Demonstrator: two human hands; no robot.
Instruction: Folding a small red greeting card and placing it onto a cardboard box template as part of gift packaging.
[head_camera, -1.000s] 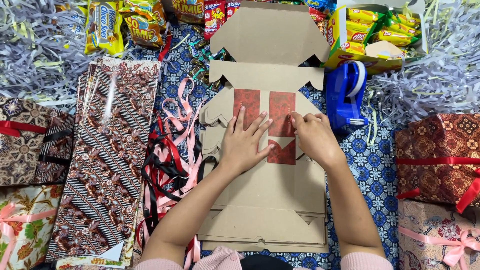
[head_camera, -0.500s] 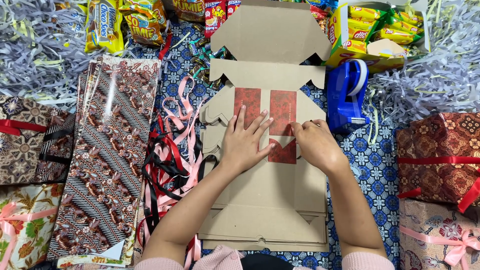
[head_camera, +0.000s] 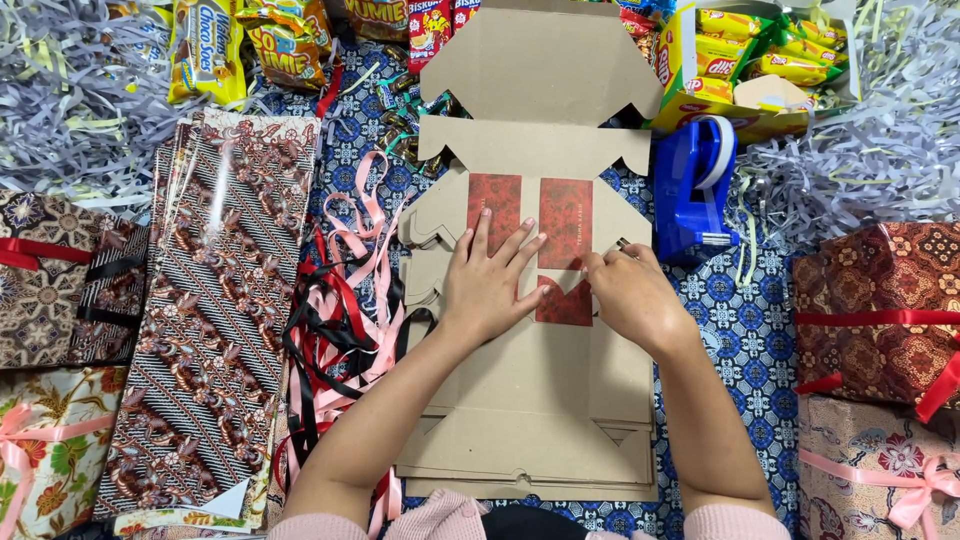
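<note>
Seen from above, both my forearms reach up from the bottom edge onto a flattened brown cardboard box (head_camera: 540, 400) lying unfolded on a blue patterned cloth (head_camera: 740, 330). My left hand (head_camera: 490, 285) lies palm down on the cardboard, fingers spread and stretched straight, their tips resting on the lower edge of a red printed card (head_camera: 495, 205). A second red card (head_camera: 566, 208) lies just beside the first, further from my left hand. My right hand (head_camera: 630, 295) is curled, knuckles up, its fingertips bunched together at the lower corner of that second card; I cannot tell whether they pinch anything. Between my two hands, touching both, lies a third red card (head_camera: 562, 300), its upper edge cut in a notch. A blue tape dispenser (head_camera: 692, 185) stands just off the cardboard, beyond my right hand. A tangle of pink, red and black ribbons (head_camera: 345, 300) lies off the cardboard's other side, beside my left wrist. Compared with a second ago, my left hand has stayed flat in the same place, while my right hand has slid slightly toward the outer edge of the second card.
</note>
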